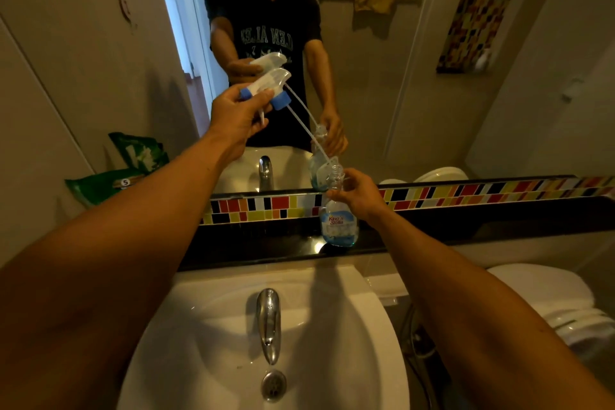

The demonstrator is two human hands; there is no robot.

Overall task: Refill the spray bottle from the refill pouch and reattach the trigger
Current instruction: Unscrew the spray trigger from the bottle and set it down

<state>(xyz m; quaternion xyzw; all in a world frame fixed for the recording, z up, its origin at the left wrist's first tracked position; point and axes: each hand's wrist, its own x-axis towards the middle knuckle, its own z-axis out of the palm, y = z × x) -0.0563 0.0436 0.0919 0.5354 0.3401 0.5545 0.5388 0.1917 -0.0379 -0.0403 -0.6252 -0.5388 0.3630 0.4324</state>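
Observation:
A clear spray bottle [338,226] with blue liquid in its lower part stands on the black ledge [466,226] behind the sink. My right hand [361,195] grips its neck. My left hand [238,113] holds the white trigger head [271,83] with its blue collar up and to the left of the bottle. The trigger's thin dip tube [304,125] slants down, and its tip sits at the bottle's open mouth. A green pouch [106,185] leans against the left wall.
A white sink [216,326] with a chrome tap [269,323] lies below my arms. The mirror [416,76] reflects the person and the bottle. A coloured tile strip [466,191] runs above the ledge. A toilet [549,303] stands at the right.

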